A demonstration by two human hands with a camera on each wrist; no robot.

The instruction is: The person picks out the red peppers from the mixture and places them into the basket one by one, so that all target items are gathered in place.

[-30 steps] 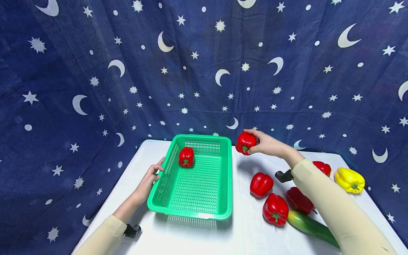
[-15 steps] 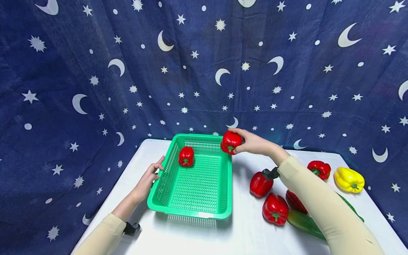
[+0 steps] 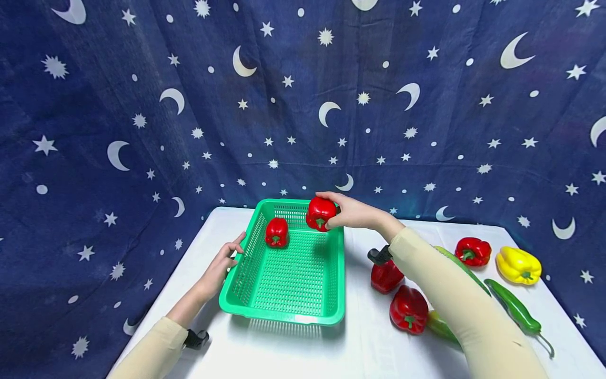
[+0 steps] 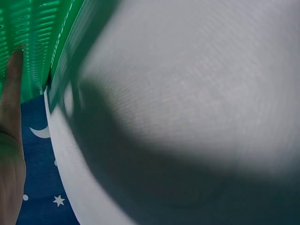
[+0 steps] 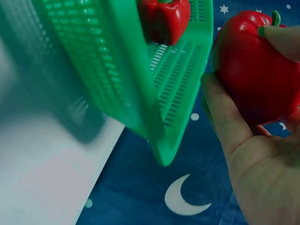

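My right hand grips a red bell pepper above the far right part of a green plastic basket. In the right wrist view the thumb lies by the green stem of that pepper, the fingers round its other side. Another red bell pepper rests inside the basket at its far left corner. My left hand is at the basket's left rim, fingers fairly straight; the left wrist view has one finger reaching along the outer wall of the basket.
Right of the basket lie red bell peppers, partly under my right forearm. Farther right are another red bell pepper, a yellow bell pepper, a long green pepper and a partly hidden green vegetable. A starry blue curtain hangs behind the white table.
My right hand has carried the red bell pepper leftward, from beyond the basket's right rim to over its inside. More of the vegetables at right show past the forearm. My left hand stays put.
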